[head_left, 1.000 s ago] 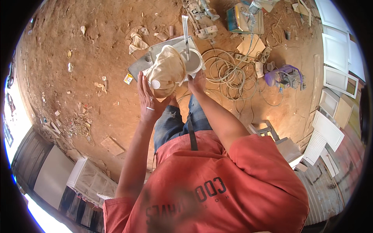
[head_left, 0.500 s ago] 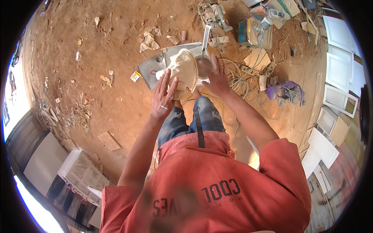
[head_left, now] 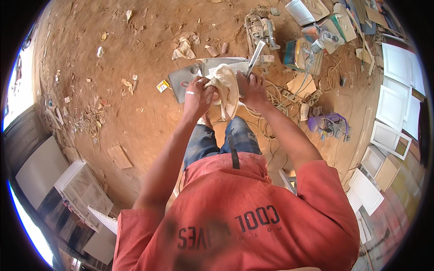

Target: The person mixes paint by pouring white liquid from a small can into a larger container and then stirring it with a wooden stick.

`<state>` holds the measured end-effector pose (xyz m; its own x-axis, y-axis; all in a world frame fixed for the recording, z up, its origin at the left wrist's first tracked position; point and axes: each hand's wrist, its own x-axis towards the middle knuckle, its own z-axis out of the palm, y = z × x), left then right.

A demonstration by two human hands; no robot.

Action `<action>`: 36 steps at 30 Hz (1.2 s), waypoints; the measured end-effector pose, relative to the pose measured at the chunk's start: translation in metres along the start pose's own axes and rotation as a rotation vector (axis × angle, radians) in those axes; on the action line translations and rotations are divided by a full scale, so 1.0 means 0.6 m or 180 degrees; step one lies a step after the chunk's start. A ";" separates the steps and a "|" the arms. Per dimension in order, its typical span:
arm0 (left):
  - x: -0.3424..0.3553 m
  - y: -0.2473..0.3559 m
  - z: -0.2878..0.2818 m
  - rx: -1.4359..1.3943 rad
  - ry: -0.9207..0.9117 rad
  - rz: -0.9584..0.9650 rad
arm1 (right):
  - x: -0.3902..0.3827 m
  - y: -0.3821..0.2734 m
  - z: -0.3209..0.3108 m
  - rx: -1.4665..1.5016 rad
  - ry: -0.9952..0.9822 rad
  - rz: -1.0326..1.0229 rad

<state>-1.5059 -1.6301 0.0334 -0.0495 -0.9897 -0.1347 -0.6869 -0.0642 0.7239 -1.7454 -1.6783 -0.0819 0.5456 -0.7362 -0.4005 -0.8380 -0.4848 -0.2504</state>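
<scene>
A limp cream cloth piece [head_left: 224, 86], like a cone-shaped strainer with a curved edge, hangs in front of my knees. My left hand [head_left: 197, 97] is closed on its left side, fingers bunching the fabric. Against its right edge, my right hand [head_left: 256, 94] has bent fingers; what they grip is hidden. A flat metal strip [head_left: 256, 56] rises at a slant just beyond those fingers. Under and behind the cloth lie a grey panel [head_left: 179, 77] and a pale flat board [head_left: 216, 63], partly covered.
Tangled cables [head_left: 275, 97] lie right of my hands, near a purple machine [head_left: 327, 122]. A dusty machine [head_left: 257, 31] stands beyond, with an open-topped box [head_left: 302, 54] to its right. White panels [head_left: 393, 97] lean at the far right; a white cabinet [head_left: 83, 192] sits at lower left.
My left hand has gone from flat, spread fingers to a closed grip on the cloth. The cloth now hangs more upright. My right hand's fingers have bent, and the round container beside it is now hidden.
</scene>
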 end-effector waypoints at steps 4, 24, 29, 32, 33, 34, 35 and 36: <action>0.021 -0.003 -0.007 -0.1250 -0.0112 -0.1177 | -0.023 0.014 0.006 0.0247 0.0595 -0.0086; 0.130 -0.163 0.084 -0.0074 -0.1257 -0.0011 | -0.257 0.016 -0.064 0.0645 0.0792 0.1476; 0.173 -0.159 0.085 -0.0923 -0.2238 -0.1816 | -0.292 0.001 -0.078 0.0788 0.0547 0.1616; 0.152 -0.256 0.120 -0.0922 -0.2171 -0.1810 | -0.287 -0.015 -0.089 0.0731 0.0432 0.1381; 0.156 -0.214 0.124 -0.0951 -0.2168 -0.1977 | -0.295 -0.015 -0.088 0.0682 0.0490 0.1408; 0.159 -0.197 0.118 -0.1050 -0.2231 -0.2072 | -0.300 -0.020 -0.093 0.0653 0.0545 0.1362; 0.160 -0.190 0.116 -0.1148 -0.2277 -0.2182 | -0.301 -0.026 -0.102 0.0682 0.0538 0.1333; 0.161 -0.174 0.109 -0.1248 -0.2331 -0.2295 | -0.300 -0.030 -0.111 0.0711 0.0533 0.1309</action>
<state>-1.4865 -1.7105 -0.0991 -0.2363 -0.3959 -0.8874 -0.4559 -0.7613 0.4611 -1.8279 -1.5682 0.0534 0.1481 -0.9199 -0.3632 -0.9558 -0.0388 -0.2915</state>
